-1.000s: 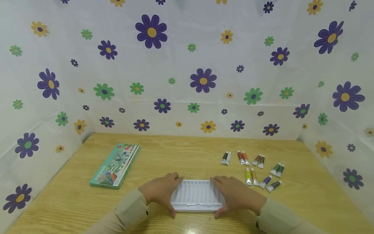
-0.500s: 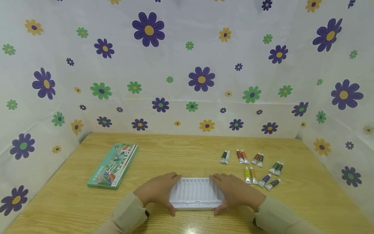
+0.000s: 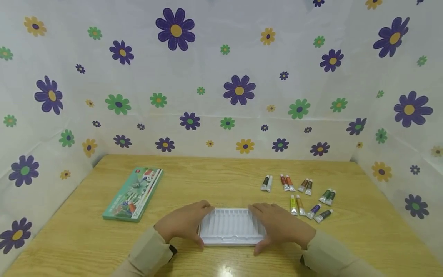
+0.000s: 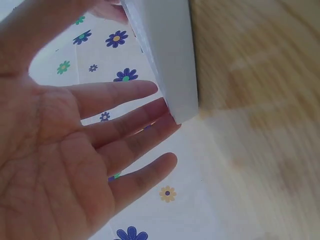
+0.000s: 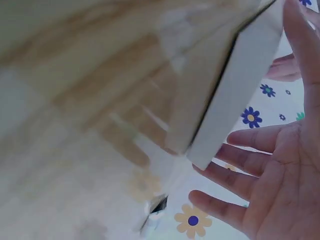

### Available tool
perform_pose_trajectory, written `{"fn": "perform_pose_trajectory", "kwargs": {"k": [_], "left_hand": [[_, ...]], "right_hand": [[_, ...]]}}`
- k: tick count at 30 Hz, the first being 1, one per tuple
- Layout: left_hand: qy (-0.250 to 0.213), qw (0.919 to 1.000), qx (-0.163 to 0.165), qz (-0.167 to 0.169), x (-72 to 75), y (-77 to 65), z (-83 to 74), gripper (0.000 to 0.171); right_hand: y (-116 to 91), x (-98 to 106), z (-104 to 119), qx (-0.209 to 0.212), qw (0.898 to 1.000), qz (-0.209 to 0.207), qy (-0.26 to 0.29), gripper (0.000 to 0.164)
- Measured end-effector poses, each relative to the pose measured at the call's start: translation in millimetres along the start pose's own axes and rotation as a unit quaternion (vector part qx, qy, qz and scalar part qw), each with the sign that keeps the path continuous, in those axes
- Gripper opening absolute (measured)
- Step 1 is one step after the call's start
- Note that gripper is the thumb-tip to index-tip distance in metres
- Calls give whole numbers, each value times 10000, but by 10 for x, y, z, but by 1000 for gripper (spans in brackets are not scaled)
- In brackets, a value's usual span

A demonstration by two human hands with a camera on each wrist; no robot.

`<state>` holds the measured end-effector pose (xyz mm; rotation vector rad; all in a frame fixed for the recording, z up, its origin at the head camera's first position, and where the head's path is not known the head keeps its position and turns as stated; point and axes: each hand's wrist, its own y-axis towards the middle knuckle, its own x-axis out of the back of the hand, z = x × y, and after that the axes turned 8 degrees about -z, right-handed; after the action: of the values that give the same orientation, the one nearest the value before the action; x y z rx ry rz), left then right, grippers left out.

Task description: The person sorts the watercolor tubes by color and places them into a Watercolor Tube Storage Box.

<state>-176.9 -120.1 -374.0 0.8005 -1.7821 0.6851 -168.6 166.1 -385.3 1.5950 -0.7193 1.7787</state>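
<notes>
A white ribbed plastic tray (image 3: 230,227) lies on the table between my two hands. My left hand (image 3: 181,222) is at its left end, thumb towards the near corner and fingers towards the far one. Its fingers look extended and spread in the left wrist view, some fingertips at the edge of the tray (image 4: 172,60). My right hand (image 3: 282,225) spans the right end in the same way. In the right wrist view its fingers (image 5: 242,177) are nearly straight, fingertips touching or close to the tray side. The thumb tips' contact cannot be told.
A green illustrated box (image 3: 133,194) lies at the left of the wooden table (image 3: 207,181). Several small paint tubes lie at the right, among them a yellow tube (image 3: 293,205) and a purple tube (image 3: 313,211). A flowered sheet (image 3: 207,77) encloses the back and sides.
My left hand has shifted slightly outward from the tray's left end. The right hand stays about where it was. The whole view has tilted a little; the tray, box and tubes keep their places.
</notes>
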Motion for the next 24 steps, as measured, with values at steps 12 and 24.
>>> {"fn": "perform_pose_trajectory", "kwargs": {"k": [12, 24], "left_hand": [[-76, 9998, 0, -186, 32, -10, 10, 99], [-37, 9998, -11, -182, -11, -8, 40, 96]], "right_hand": [[301, 428, -651, 324, 9911, -1099, -680, 34], [567, 208, -1082, 925, 9884, -894, -813, 16]]}}
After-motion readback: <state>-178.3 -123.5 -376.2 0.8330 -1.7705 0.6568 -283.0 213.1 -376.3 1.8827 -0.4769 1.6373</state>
